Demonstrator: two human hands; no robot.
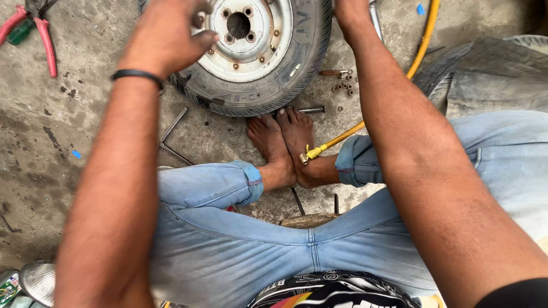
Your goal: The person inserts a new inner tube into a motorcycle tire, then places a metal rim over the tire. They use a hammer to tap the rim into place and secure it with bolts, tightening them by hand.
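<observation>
A small wheel lies flat on the concrete floor, with a black tyre (285, 68) around a worn white steel rim (262, 40). My left hand (168, 34) rests on the tyre's left side, fingers curled over the rim edge. My right hand (351, 14) is at the tyre's right side, mostly cut off by the top of the frame, so its grip is unclear. My bare feet (282, 142) press against the near edge of the tyre. A yellow air hose (419, 48) with a brass end fitting (308, 154) runs past my right arm to my feet.
Red-handled pliers (43, 40) lie at the top left. Several nuts (342, 86) and a bolt (311, 109) are scattered right of the tyre. A metal cross wrench (171, 134) lies left of my feet. A dark rubber tube (491, 74) is heaped at the right.
</observation>
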